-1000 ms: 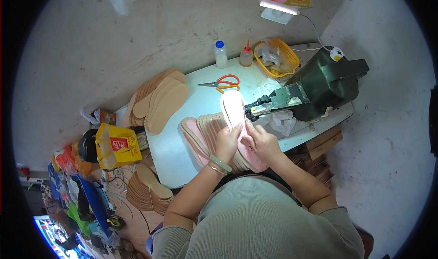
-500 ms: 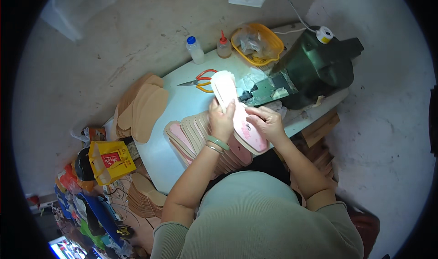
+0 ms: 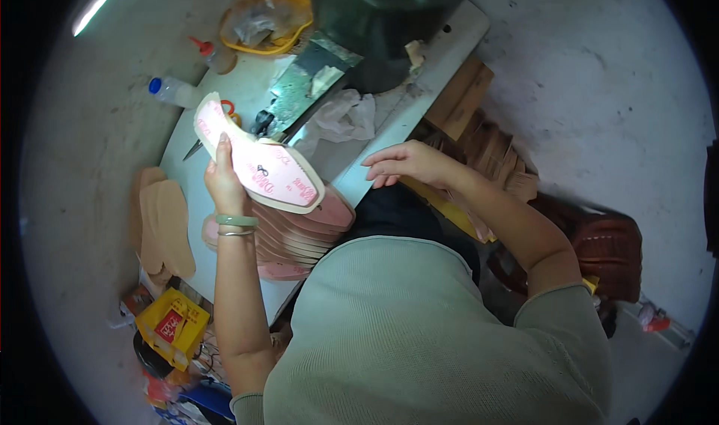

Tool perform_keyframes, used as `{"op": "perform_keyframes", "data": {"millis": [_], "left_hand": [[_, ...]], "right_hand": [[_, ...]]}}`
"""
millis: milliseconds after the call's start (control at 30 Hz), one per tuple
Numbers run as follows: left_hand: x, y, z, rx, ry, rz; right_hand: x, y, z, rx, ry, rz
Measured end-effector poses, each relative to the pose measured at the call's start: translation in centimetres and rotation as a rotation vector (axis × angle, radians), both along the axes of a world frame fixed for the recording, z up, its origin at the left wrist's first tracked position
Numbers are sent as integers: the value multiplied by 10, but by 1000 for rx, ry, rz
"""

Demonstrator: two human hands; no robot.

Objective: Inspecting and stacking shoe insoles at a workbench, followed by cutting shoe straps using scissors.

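My left hand [image 3: 225,179], with a green bangle and a silver one at the wrist, holds a shoe insole [image 3: 281,176] by its narrow waist, thumb on top. Pink with printed marks and a pale border, the insole is tilted above the table. A fanned row of similar pink and tan insoles [image 3: 288,244] lies under it at the table's near edge. My right hand [image 3: 410,163] hovers near that edge, nothing in it, fingers loosely stretched. Scissors [image 3: 193,149] with orange-red handles lie partly hidden behind the held insole.
A dark green machine [image 3: 382,28] stands at the back, a crumpled white plastic bag [image 3: 344,118] by its arm. Further left are a yellow basket [image 3: 258,49], a red-tipped bottle [image 3: 215,56], a blue-capped bottle [image 3: 174,92], tan insole blanks [image 3: 166,226] and a yellow bag [image 3: 174,328].
My right hand has let go of the insole and moved away right. The left hand keeps it, its pink side now more fully turned up. The whole view has swung to the right.
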State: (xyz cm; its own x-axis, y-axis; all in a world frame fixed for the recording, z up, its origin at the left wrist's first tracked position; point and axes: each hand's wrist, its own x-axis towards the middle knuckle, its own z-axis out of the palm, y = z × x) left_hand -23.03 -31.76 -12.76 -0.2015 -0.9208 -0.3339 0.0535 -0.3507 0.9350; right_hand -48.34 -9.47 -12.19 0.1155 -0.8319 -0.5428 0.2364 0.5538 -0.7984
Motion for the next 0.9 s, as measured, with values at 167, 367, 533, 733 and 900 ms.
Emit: {"op": "perform_keyframes", "data": {"millis": [167, 367, 533, 733, 900], "left_hand": [[-8, 8, 11, -16, 21, 39], [15, -9, -14, -172, -298, 30], [12, -10, -2, -85, -64, 105], [33, -40, 19, -938, -791, -182], [39, -68, 42, -746, -589, -913]], "right_hand": [[47, -32, -2, -53, -130, 29], [115, -69, -22, -168, -461, 12], [129, -77, -13, -104, -406, -162], [141, -97, 1, -97, -349, -323], [148, -116, 18, -49, -255, -340]]}}
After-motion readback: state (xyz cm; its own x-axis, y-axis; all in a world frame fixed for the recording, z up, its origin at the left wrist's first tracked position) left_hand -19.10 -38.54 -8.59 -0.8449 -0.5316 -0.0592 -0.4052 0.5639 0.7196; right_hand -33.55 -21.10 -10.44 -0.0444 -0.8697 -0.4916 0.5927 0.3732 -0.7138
